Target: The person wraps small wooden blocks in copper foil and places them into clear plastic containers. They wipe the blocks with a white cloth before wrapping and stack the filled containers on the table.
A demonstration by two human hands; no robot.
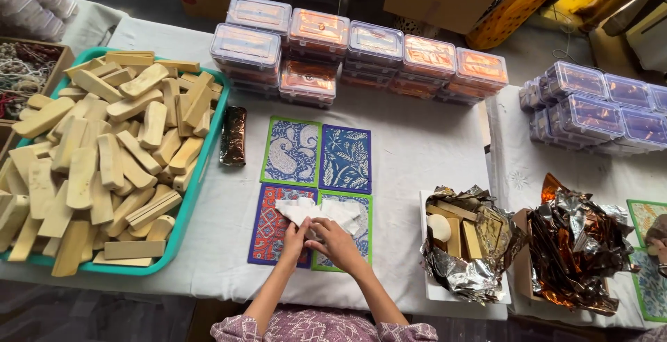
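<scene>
Both hands pinch the white crumpled paper (321, 213): the left hand (295, 236) and the right hand (335, 242) close their fingertips on its near edge. The paper lies on four printed cards (318, 168) at the table's middle. The teal tray (202, 168) on the left holds many pale wooden blocks (104, 161). A foil-lined box (472, 241) on the right holds a few blocks. Both forearms reach forward, nearly together.

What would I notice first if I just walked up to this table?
Probably the big teal tray on the left, heaped with pale wooden blocks. Next, the four bright patterned cards in the middle, where both hands, left hand and right hand, press on white paper.
</scene>
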